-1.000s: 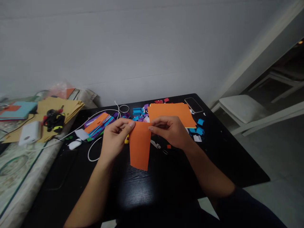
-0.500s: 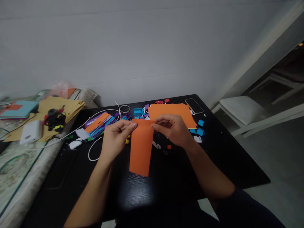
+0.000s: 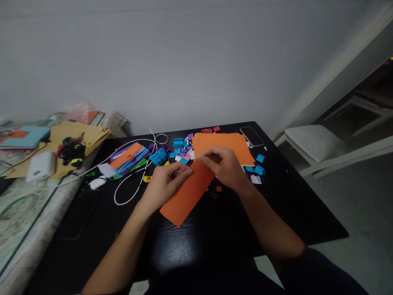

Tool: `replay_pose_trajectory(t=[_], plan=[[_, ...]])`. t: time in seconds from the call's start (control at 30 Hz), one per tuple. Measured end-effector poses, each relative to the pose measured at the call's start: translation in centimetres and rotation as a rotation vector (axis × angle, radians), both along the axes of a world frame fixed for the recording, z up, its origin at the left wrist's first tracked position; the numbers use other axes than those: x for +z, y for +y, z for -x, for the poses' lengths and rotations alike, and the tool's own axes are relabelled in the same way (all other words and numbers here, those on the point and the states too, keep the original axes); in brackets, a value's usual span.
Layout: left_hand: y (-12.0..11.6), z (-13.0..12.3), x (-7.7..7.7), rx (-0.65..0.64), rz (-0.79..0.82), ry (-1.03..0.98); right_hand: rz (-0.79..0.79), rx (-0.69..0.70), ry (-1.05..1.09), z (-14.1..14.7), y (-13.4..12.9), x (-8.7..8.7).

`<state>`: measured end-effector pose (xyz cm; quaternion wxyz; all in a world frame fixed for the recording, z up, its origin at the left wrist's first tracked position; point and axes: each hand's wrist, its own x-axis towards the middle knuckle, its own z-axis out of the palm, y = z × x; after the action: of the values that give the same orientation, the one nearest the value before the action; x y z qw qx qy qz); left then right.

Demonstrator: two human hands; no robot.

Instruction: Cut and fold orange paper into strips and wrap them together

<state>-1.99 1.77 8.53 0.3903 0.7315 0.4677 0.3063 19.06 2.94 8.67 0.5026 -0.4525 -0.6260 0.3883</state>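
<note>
An orange strip of paper [image 3: 188, 196] hangs tilted above the black table, its lower end pointing down and left. My left hand [image 3: 167, 182] grips its left edge, thumb on top. At the upper right end, my right hand [image 3: 225, 166] pinches the strip between thumb and fingers. Behind my right hand lies a stack of orange sheets [image 3: 229, 144]. Small blue, purple and white paper pieces [image 3: 181, 149] are scattered behind my hands. A yellow cutter [image 3: 147, 179] shows in part beside my left hand.
Left of my hands lie a bundle of coloured paper strips [image 3: 129, 159] and a looped white cable [image 3: 118, 189]. A phone [image 3: 252, 136] rests at the table's back right corner. Brown envelopes [image 3: 81, 137] and a white power bank [image 3: 41, 166] are at far left. A white chair [image 3: 313, 141] stands at right.
The orange strip has turned from hanging upright to a slant, its lower end swinging left. My left hand has moved down and right along its edge; my right hand stays at the top end.
</note>
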Motion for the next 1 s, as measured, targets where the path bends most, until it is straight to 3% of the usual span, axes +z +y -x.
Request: replay_pose_trajectory(t=[0.13, 0.27, 0.4, 0.5, 0.57, 0.77, 1.0], plan=[[-1.6, 2.6, -2.0, -0.072, 0.092, 0.128, 0.119, -0.071, 0.023, -2.8, -1.1, -1.8], [-3.3, 5.8, -5.0, -0.159, 0.15, 0.284, 0.221, -0.164, -0.053, -5.0, -3.4, -5.1], [-4.3, 7.0, -6.7, -0.265, 0.098, 0.386, 0.127, -0.124, -0.376, -3.9, -6.5, -8.9], [-4.4, 6.6, -7.4, -0.33, 0.069, 0.424, -0.108, -0.031, -0.734, -2.5, -8.1, -11.4], [-4.1, 6.0, -8.0, -0.331, 0.044, 0.444, -0.144, -0.035, -0.791, -2.5, -8.5, -12.4], [-4.4, 4.0, -9.5, -0.208, -0.15, 0.516, -0.216, -0.082, -0.847, -3.9, -9.2, -12.7], [-10.3, 3.1, -11.5, -0.111, -0.349, 0.503, -0.347, 0.205, -0.835, -0.8, -12.5, -12.8]])
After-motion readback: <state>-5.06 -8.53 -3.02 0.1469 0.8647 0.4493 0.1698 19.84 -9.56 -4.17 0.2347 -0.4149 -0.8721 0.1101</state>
